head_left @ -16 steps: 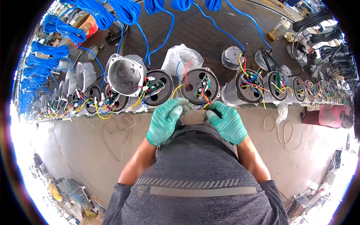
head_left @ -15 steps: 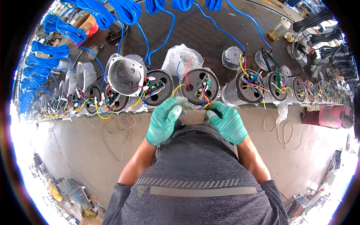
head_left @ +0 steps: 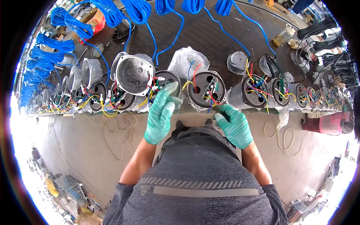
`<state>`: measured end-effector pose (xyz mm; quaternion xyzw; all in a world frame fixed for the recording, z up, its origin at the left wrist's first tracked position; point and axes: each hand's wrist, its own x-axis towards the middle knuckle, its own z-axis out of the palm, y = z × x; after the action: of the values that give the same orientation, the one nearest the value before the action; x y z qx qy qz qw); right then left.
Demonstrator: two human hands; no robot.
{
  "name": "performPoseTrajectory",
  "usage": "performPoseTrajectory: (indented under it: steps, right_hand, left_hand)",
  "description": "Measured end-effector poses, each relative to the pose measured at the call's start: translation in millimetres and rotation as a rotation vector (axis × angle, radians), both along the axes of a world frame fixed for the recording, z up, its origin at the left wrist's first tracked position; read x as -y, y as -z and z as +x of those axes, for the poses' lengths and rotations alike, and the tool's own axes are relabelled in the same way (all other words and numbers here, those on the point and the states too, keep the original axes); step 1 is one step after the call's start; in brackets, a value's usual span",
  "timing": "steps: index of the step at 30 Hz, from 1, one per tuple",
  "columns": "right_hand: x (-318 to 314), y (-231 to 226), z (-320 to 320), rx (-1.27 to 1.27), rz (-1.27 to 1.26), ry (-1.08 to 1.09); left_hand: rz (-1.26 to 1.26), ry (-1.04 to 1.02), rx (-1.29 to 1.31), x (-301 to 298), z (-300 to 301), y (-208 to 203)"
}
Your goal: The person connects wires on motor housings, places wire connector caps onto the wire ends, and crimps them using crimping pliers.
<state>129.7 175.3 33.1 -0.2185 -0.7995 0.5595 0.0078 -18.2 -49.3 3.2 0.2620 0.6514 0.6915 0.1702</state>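
Note:
A round grey metal housing (head_left: pixel 221 79) stands in front of me on the bench edge, with a small green circuit board (head_left: pixel 210 90) and loose red, blue and yellow wires on its dark inner face. My right hand (head_left: pixel 234 125), in a green glove, is at its near rim, thumb and fingers pinched where the coloured wires (head_left: pixel 212 102) come over the edge. My left hand (head_left: pixel 160 116), gloved alike, is raised to the left of this housing, holding nothing, its fingers stretched and apart. Behind its fingertips is another housing (head_left: pixel 174 78) with a board, partly covered by the hand.
Similar wired housings (head_left: pixel 251 90) line the bench edge on both sides. An open grey metal cover (head_left: pixel 135 73) leans at the left. Coiled blue cables (head_left: pixel 137 11) lie across the back, black cables (head_left: pixel 322 41) at the right. Crumpled clear plastic (head_left: pixel 187 62) sits behind the housing.
My left hand has lifted and its fingers have straightened, away from the housing's wires. My right hand stays at the near rim, slightly lower. The whole view has shifted a little.

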Motion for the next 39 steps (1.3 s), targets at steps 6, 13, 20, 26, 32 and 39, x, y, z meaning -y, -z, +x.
performPoseTrajectory:
  steps: [6, 13, 20, 26, 32, 39]
  right_hand:
    - [2.9, 4.2, 0.3, -0.040, 0.055, -0.002]
    - [13.8, 4.3, -1.8, -0.089, 0.032, 0.020]
    - [4.0, 0.3, 6.5, -0.110, 0.304, 0.001]
    - [15.2, -14.1, 3.0, -0.348, 0.491, 0.023]
    - [14.9, -15.1, -8.8, -0.289, 0.881, -0.118]
    - [2.8, -1.7, 21.3, -0.128, 0.830, 0.000]
  left_hand:
    - [-0.127, -0.038, -0.235, -22.0, -13.9, 1.2]
    - [-0.169, -0.013, -0.407, -32.3, -17.0, -1.9]
    - [-0.222, 0.033, -0.397, -34.7, -16.6, -7.4]
    - [-0.213, 0.086, -0.577, -32.4, -20.0, 1.4]
    - [-0.192, 0.111, -0.461, -30.1, -14.7, 1.2]
    - [-0.218, 0.170, -0.828, -21.5, -22.8, 4.8]
